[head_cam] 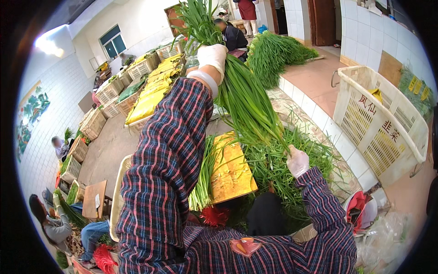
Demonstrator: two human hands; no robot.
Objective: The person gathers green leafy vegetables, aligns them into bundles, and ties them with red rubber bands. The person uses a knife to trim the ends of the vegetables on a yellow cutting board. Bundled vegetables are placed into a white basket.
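A large bunch of long green Chinese chives point(248, 99) hangs at a slant in front of me. My left hand point(213, 58), in a white glove, is closed around the bunch near its upper part. At the lower end my right hand point(297, 161), gloved too, pinches a few strands. Below the bunch is a yellow wooden board point(231, 167) with small trimmings on it. Along the board's left side lies a bundle of chives point(204, 181) with pale stems toward me. Loose chive leaves point(284, 167) are heaped to the right of the board.
A white plastic crate point(373, 116) bearing writing stands at right on a tiled ledge point(345, 147). Beyond lies a big chive pile point(277, 56). Crates topped with yellow covers point(150, 92) line the left. Several people sit around; one person point(61, 229) at lower left is beside another board point(94, 200).
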